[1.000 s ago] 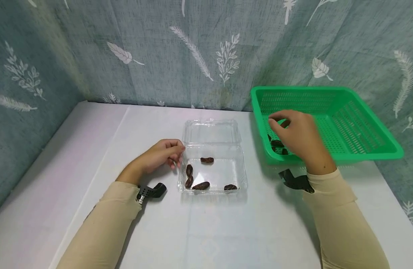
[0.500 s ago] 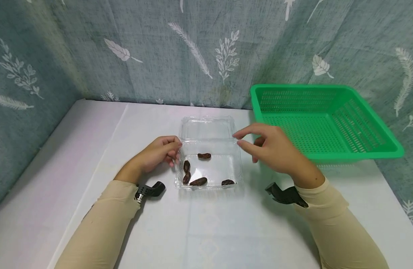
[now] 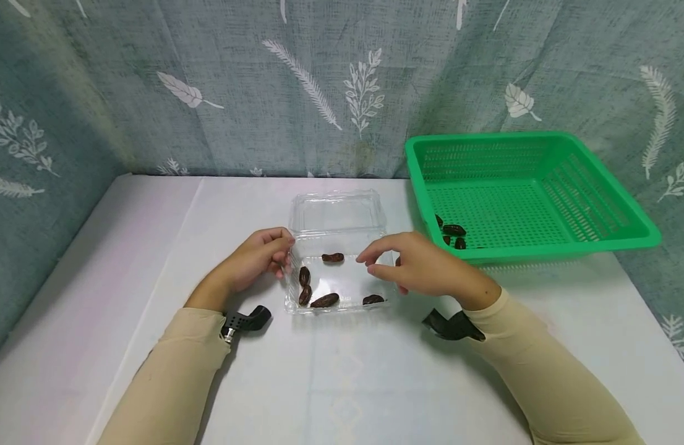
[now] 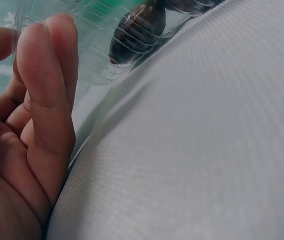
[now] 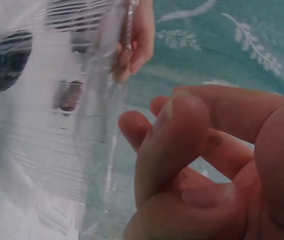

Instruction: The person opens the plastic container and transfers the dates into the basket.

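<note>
A clear plastic clamshell container point(image 3: 297, 247) lies with its lid point(image 3: 337, 213) folded back, holding several dates, including a long one point(image 3: 325, 300) and another point(image 3: 333, 258). My left hand point(image 3: 263, 254) pinches the container's left rim; the left wrist view shows the wall between thumb and fingers point(image 4: 41, 75). My right hand point(image 3: 417, 266) is over the container's right side, index finger and thumb slightly apart. In the right wrist view its fingers point(image 5: 177, 135) are bent beside the clear wall. I cannot tell whether these bent fingers hold a date.
A green plastic basket point(image 3: 587, 250) stands at the right against the patterned cloth point(image 3: 236, 111). Several dates, one of them dark and glossy point(image 3: 453, 230), lie in its near left corner. The white-covered table point(image 3: 342, 383) spreads out in front.
My right hand has moved left from the basket to over the container; a date seen between its fingers earlier no longer shows. The left hand stays at the rim. The view has shifted slightly.
</note>
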Motion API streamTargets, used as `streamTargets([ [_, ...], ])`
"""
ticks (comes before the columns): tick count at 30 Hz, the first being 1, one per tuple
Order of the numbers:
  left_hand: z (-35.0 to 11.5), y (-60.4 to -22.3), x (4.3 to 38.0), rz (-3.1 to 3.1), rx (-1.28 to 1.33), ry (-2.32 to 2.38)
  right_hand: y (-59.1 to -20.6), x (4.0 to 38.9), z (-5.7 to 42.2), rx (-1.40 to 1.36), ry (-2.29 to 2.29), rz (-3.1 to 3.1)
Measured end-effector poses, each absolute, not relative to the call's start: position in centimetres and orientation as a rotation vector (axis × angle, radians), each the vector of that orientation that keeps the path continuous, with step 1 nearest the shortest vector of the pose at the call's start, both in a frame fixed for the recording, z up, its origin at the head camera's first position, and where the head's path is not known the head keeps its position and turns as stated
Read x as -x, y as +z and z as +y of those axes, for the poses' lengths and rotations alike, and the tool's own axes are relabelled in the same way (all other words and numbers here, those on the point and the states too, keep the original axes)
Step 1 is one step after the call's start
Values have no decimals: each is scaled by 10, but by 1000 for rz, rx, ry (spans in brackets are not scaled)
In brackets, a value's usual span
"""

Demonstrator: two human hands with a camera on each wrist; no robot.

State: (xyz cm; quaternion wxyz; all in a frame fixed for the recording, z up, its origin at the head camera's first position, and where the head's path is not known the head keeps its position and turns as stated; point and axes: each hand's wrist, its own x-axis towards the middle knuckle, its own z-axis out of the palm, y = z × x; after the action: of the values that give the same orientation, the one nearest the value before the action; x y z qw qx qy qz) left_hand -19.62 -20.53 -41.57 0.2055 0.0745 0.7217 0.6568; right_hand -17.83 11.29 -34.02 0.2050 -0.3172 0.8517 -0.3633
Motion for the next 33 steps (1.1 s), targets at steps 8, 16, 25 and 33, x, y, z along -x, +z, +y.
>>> streamTargets([
  [8,-206,-416,197,2000,-230,1832,-350,178,110,891,-801,2386],
  [16,-208,-417,199,1994,-226,1849,-350,179,108,893,-714,2358],
  [25,-207,-417,197,1983,-216,1862,-362,182,107,913,-706,2289],
  [33,-207,-415,197,1977,-196,1856,-366,184,105,946,-681,2264],
])
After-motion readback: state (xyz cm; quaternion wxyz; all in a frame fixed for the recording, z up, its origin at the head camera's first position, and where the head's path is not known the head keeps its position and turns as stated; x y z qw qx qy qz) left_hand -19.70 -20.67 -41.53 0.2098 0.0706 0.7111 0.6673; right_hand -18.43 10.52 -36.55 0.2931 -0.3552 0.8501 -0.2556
